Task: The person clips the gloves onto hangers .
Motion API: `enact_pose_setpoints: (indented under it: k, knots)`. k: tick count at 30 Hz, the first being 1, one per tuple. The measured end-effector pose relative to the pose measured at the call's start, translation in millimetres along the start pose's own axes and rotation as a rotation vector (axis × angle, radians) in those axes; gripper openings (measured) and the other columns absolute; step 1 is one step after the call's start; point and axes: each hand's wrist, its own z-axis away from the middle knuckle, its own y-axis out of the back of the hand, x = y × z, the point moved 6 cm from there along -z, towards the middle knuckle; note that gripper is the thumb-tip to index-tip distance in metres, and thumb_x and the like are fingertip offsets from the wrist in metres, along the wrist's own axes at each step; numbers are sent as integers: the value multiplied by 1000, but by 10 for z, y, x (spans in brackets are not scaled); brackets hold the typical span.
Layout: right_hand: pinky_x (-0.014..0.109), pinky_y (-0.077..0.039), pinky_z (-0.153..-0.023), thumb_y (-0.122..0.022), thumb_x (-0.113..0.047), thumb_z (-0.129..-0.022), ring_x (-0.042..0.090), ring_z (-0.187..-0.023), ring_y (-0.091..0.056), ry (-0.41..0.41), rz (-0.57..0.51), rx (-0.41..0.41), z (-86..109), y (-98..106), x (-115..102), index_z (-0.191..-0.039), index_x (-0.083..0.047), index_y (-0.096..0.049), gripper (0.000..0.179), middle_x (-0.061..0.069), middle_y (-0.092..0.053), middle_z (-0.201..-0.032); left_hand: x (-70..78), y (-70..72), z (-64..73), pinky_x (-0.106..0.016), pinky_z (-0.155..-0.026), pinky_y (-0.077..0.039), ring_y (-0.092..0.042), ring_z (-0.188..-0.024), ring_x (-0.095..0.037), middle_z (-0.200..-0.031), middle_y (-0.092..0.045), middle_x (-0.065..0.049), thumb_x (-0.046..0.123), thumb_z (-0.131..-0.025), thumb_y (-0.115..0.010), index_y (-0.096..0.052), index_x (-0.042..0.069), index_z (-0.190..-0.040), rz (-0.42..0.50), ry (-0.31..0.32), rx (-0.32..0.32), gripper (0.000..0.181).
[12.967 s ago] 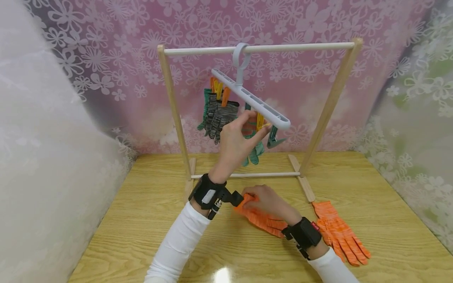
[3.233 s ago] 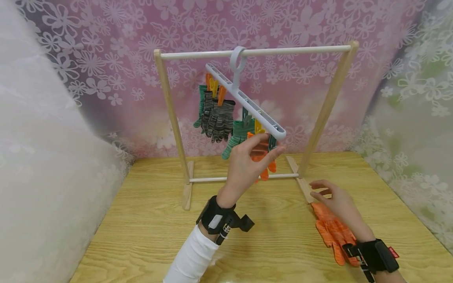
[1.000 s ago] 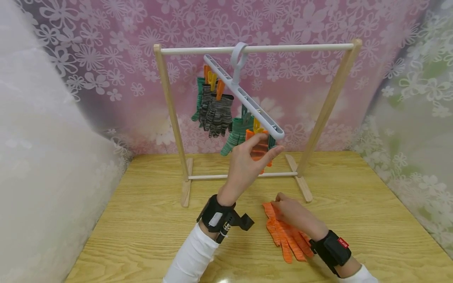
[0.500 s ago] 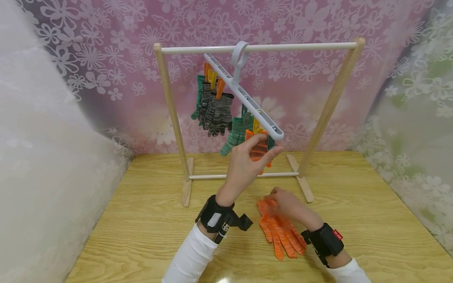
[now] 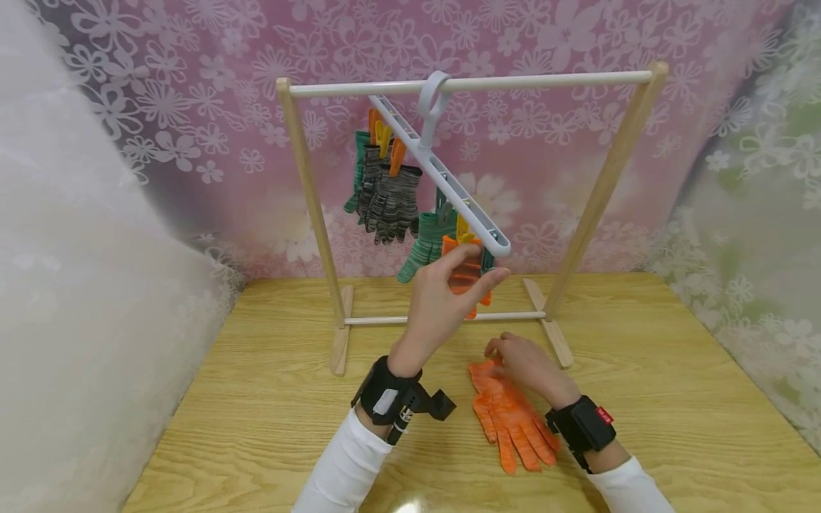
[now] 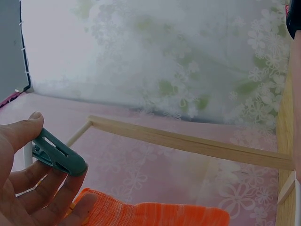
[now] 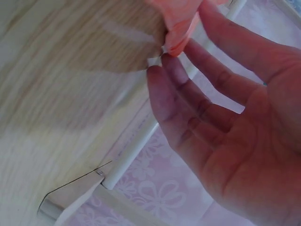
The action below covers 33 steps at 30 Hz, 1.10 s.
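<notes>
My left hand (image 5: 436,313) pinches a dark green clothespin (image 6: 70,162) at the near end of the light grey hanger (image 5: 471,208); in the left wrist view the thumb and fingers sit around the clip. On the table lies an orange glove (image 5: 513,420), fingers toward me. My right hand (image 5: 529,367) pinches its cuff (image 7: 181,30) between thumb and fingertips, as the right wrist view shows. Just behind the left hand, another orange glove (image 5: 465,278) hangs from a yellow clothespin (image 5: 465,229), partly covered by that hand.
A wooden rack (image 5: 308,192) with a white top bar (image 5: 545,83) carries the hanger, which is turned at an angle. Grey-black gloves (image 5: 394,203) and a green glove (image 5: 359,174) hang at its far end. Another green glove (image 5: 420,249) hangs nearer the middle.
Since the oldest frame, one orange glove has come to hang on the yellow clothespin, and my left hand has shifted to the end clip. My right hand has brought the other glove leftward.
</notes>
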Motion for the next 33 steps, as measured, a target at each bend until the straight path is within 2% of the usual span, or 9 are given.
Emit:
enact_pose_setpoints:
  k: [6,10,19,27,33]
  knots:
    - [29,-44,-63,-83,-15,-85,13,-67,-48,15,-11,-22,26,-38,51,-88,-8,-67,18,1,-53,-83,2,-25,13,-21,-79,-59,-75,-89,-23,-109,-74,-13,14,-91,-78,-69,4,-121,20,0,-9,33]
    - [28,-41,-62,-82,-14,-86,12,-67,-44,38,-43,-39,24,-55,62,-84,-11,-63,19,0,-50,-83,-11,-44,20,-21,-81,-58,-75,-90,-23,-108,-74,-13,14,-91,-77,-69,4,-121,33,17,-12,32]
    - [29,-48,-65,-76,-11,-90,10,-72,-58,146,-198,9,0,182,-11,-89,-11,-60,16,-4,-62,-80,5,-52,-12,-22,-80,-59,-74,-89,-22,-104,-74,-13,13,-92,-77,-69,4,-122,45,12,-6,32]
    - [31,-53,-72,-74,-7,-92,13,-80,-62,189,-210,47,46,364,-102,-96,-12,-64,12,-4,-64,-88,11,-55,-27,-23,-81,-59,-74,-91,-19,-101,-75,-12,14,-91,-78,-69,5,-122,44,16,2,33]
    - [30,-56,-72,-74,-5,-92,13,-80,-65,269,-225,117,109,521,-198,-99,-12,-68,12,-3,-67,-91,14,-56,-33,-23,-81,-59,-73,-91,-16,-101,-75,-12,15,-92,-77,-68,6,-122,54,3,10,33]
